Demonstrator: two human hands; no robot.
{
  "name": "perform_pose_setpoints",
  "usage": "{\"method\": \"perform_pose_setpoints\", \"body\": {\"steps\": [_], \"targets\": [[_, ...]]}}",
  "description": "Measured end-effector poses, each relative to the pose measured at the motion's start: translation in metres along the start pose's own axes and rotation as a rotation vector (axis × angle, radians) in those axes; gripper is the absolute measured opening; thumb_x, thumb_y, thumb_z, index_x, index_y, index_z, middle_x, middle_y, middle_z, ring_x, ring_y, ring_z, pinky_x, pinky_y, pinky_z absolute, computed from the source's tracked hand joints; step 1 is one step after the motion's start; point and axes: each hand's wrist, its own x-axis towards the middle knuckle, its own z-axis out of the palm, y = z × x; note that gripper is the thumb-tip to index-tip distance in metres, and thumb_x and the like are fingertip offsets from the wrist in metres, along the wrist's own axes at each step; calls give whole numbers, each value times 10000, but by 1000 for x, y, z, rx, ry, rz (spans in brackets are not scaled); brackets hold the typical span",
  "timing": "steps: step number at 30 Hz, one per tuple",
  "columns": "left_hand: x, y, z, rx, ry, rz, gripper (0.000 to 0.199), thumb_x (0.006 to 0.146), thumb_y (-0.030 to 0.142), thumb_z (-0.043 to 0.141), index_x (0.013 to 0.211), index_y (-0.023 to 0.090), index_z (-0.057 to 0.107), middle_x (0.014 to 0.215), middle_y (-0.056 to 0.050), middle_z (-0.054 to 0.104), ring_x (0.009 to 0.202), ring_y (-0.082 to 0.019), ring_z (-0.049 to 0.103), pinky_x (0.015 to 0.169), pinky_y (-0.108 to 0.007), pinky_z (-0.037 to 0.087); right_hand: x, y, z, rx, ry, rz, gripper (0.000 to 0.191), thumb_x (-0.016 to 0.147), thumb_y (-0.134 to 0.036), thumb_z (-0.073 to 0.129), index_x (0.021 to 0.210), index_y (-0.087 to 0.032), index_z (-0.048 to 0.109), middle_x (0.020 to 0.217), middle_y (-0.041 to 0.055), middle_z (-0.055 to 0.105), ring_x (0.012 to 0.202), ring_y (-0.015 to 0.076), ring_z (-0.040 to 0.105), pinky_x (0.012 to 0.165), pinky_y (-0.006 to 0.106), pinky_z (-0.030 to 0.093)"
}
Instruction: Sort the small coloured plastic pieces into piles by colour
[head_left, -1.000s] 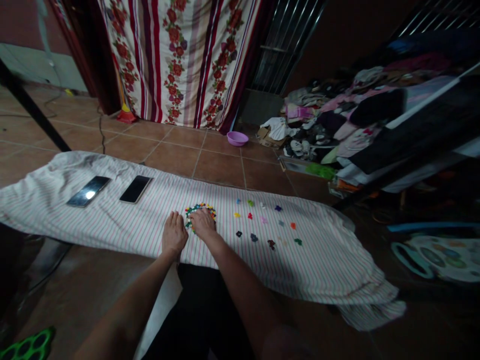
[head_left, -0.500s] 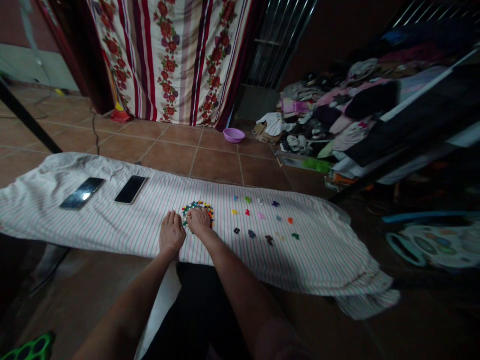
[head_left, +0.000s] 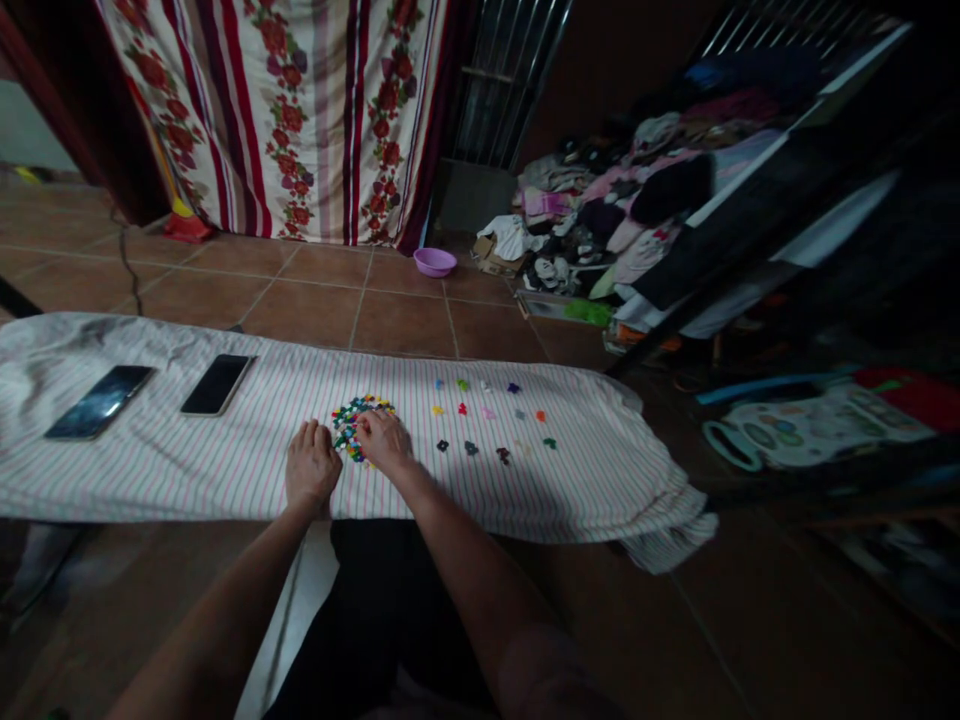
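A pile of tiny, many-coloured plastic pieces (head_left: 346,412) lies on the striped cloth in front of me. My right hand (head_left: 386,440) is over the pile's right side, thumb and fingers drawn together at the pieces; whatever is between them is too small to make out. At the pile's near left edge, my left hand (head_left: 311,465) rests on the cloth, palm down with fingers loosely bent and nothing visible in it. To the right are small single-colour clusters in rows, among them red pieces (head_left: 463,409), orange pieces (head_left: 540,416), black pieces (head_left: 442,446) and brown pieces (head_left: 503,456).
Two phones, one dark (head_left: 217,385) and one reflecting light (head_left: 100,402), lie on the striped cloth (head_left: 255,470) at left. Beyond the table are a purple basin (head_left: 435,262), a floral curtain (head_left: 322,120) and heaped clothes (head_left: 585,220).
The view has swung to the right, so the table appears farther left. My right hand has shifted rightward over the pile, uncovering more pieces. My left hand stays beside it.
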Motion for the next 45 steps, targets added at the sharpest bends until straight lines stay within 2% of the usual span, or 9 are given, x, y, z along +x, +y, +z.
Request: {"method": "perform_pose_setpoints", "body": {"steps": [4,9,13,17,19,25,33,41,45], "targets": [[0,0,-1,24,3,20,319,852,178,405,1095,103,598,1301,-222,589,1320,-339,474,1071,-496,387,-11,20,-10,-4,56,47,155,933,-243,519,945,-239,674,1008,21,671,892,149,594,765,241,413],[0,0,-2,23,-18,14,318,847,183,408,1088,100,598,1317,-235,575,1319,-348,466,1065,-507,395,-27,60,-25,-17,136,69,188,958,-258,486,919,-226,667,927,28,664,871,151,596,745,233,410],[-1,-1,-2,10,-19,22,300,845,186,412,1066,105,600,1305,-232,579,1311,-342,469,1075,-504,386,-42,103,-42,-24,248,108,238,972,-268,445,931,-220,675,936,41,667,872,159,609,765,245,428],[0,-3,-1,-3,0,37,276,840,186,413,1034,127,600,1277,-209,595,1302,-333,476,1080,-508,383,-59,153,-65,-27,375,172,263,954,-255,447,1028,-203,694,1017,75,680,915,166,629,805,252,458],[0,-3,-1,-16,3,37,264,839,185,413,1016,134,602,1266,-199,599,1301,-327,478,1087,-501,381,-68,179,-77,-59,419,221,274,933,-237,451,1006,-181,709,1006,93,692,911,179,634,815,267,467],[0,0,-4,-64,-3,24,271,807,182,437,1020,153,600,1262,-188,602,1309,-336,460,1076,-531,380,-86,240,-100,-173,445,277,280,864,-202,464,895,-196,742,904,82,727,879,204,626,847,316,449],[0,1,-6,-2,-4,29,233,842,193,419,987,150,596,1214,-184,614,1272,-330,498,1047,-497,413,-90,262,-96,-209,324,214,248,827,-169,486,836,-174,733,933,87,737,928,204,629,899,325,414],[-1,0,-3,28,0,18,258,846,198,409,1011,138,599,1272,-195,593,1298,-329,482,1074,-492,397,-109,272,-96,-176,406,197,322,742,-87,425,846,-174,717,910,89,709,912,212,604,895,335,439],[0,0,-5,43,-31,29,276,850,203,387,1006,124,601,1255,-210,599,1287,-332,489,1076,-487,395,-115,277,-95,-171,397,155,344,736,-92,430,886,-173,728,941,95,711,940,222,604,918,359,451]]}}
